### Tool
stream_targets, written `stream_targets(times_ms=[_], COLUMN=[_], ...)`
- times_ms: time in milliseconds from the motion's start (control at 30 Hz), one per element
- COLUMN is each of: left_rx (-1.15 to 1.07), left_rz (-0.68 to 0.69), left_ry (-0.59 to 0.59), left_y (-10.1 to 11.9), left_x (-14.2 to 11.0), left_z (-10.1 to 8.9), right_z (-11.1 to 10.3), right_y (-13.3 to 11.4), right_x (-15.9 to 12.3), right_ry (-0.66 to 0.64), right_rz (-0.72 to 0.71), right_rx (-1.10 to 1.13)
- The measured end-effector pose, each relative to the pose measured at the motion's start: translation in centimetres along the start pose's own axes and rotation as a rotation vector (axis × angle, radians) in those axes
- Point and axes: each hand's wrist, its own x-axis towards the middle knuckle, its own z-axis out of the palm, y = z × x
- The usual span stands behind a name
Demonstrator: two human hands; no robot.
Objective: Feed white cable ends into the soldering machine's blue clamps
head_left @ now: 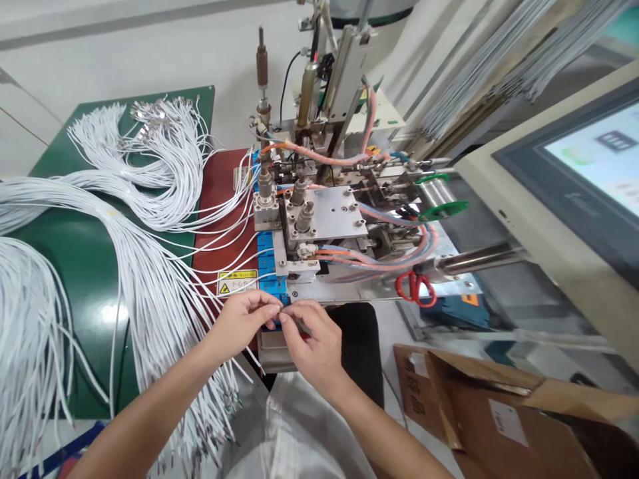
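Observation:
My left hand (242, 322) and my right hand (317, 342) meet at the front end of a row of blue fixture blocks (266, 256). Both hands are closed in a pinch, fingertips almost touching. Whatever lies between them is too small and covered to name. White wires (239, 226) run from the left into the blue blocks, beside a metal soldering machine (327, 213). A large bundle of white wires (144, 286) fans out left of my left hand, its loose ends hanging over the front edge near my forearm.
More white wires with metal connectors (150, 120) lie on the green table (94, 279). Right of the machine are a solder wire spool (440, 197), red-handled scissors (415, 289) and a monitor (574, 159). Below stands an open cardboard box (479, 412). A yellow warning label (237, 282) sits beside the blocks.

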Motion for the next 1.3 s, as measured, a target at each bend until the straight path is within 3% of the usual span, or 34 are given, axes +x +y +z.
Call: stream_targets(times_ms=[233,633,933,1133,1300], left_rx=[0.118,0.328,0.531,0.686,0.672], left_rz=[-0.013,0.031,0.100,0.179,0.177], left_ry=[-0.086,-0.037,-0.123,-0.187,-0.202], left_y=[1.0,0.8,1.2,2.0,1.9], left_x=[0.0,-0.2,-0.1,-0.3,-0.2], left_z=[-0.3,0.0,-0.8,-1.3,-1.3], right_z=[-0.4,-0.7,-1.2,-1.2,-1.2], right_y=[0.5,1.0,1.4,1.2,1.0], right_x=[-0.2,-0.3,-0.5,-0.3,-0.2], right_ry=[-0.050,-0.072,-0.146,-0.187,-0.204], right_rz=[-0.115,-0.154,-0.244,-0.221,-0.152], right_rx=[-0.099,-0.180,-0.245,-0.201,-0.127])
